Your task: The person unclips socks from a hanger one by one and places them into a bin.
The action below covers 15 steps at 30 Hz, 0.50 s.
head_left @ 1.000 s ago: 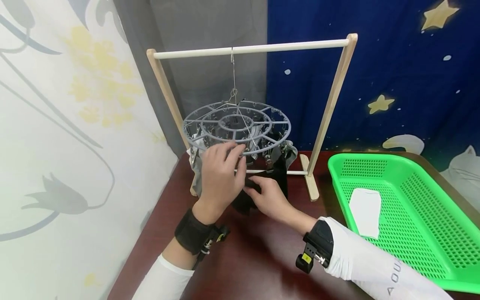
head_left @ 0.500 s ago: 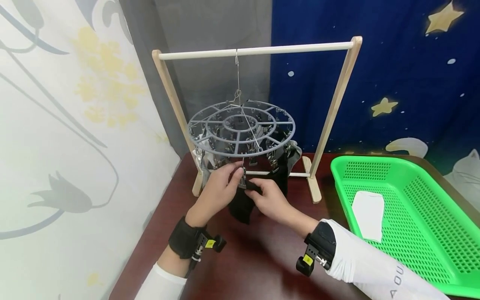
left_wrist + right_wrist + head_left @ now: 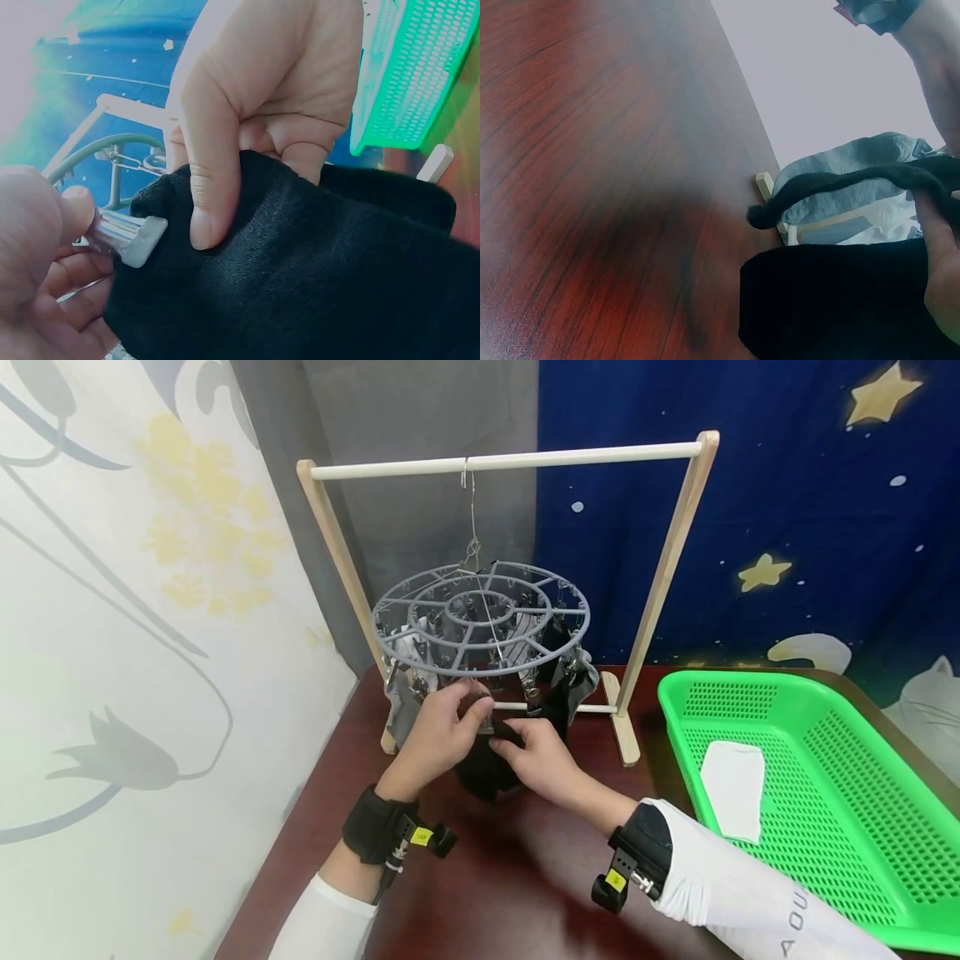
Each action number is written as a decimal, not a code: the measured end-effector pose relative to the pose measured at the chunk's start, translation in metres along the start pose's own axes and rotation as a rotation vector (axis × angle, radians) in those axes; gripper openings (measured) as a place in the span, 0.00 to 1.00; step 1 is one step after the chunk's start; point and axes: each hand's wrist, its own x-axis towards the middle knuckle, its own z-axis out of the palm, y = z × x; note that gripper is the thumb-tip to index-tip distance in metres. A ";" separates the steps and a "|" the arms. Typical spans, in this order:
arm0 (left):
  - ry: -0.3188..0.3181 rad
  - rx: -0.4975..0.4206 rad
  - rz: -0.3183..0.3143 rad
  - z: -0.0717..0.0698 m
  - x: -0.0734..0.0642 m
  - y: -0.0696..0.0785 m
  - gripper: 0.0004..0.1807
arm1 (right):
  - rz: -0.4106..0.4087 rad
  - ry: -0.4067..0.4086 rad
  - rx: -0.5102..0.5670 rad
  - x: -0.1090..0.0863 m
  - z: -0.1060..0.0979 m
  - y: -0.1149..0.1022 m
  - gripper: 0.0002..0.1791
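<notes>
Pinching black cloth (image 3: 322, 262), presumably light, soft and best held by its edge, the right hand (image 3: 542, 752) faced the left hand (image 3: 441, 731), which gripped a clip (image 3: 144, 241) below the hanger (image 3: 480, 647).

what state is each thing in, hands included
Left hand, pinches the metal clip
Right hand, pinches the black cloth
Metal clip, over the cloth's edge; bite unclear
Black cloth, hanging below the hands
Grey cloths, hanging
White cloth, lying in green basket
Green basket, upright, holding white cloth
Round hanger, hung from rack
Rack, standing upright
</notes>
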 end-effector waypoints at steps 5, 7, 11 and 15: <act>0.056 0.003 0.002 0.000 0.001 0.001 0.11 | 0.024 -0.012 0.018 -0.002 0.002 0.001 0.07; 0.068 0.012 0.002 -0.001 0.001 0.001 0.10 | 0.035 -0.030 0.024 -0.006 0.002 0.003 0.08; 0.077 0.031 -0.001 -0.003 0.001 0.002 0.10 | 0.040 -0.073 0.002 -0.016 0.000 0.008 0.07; 0.068 0.044 -0.014 -0.003 0.001 0.002 0.13 | 0.021 -0.121 -0.068 -0.026 -0.013 0.004 0.06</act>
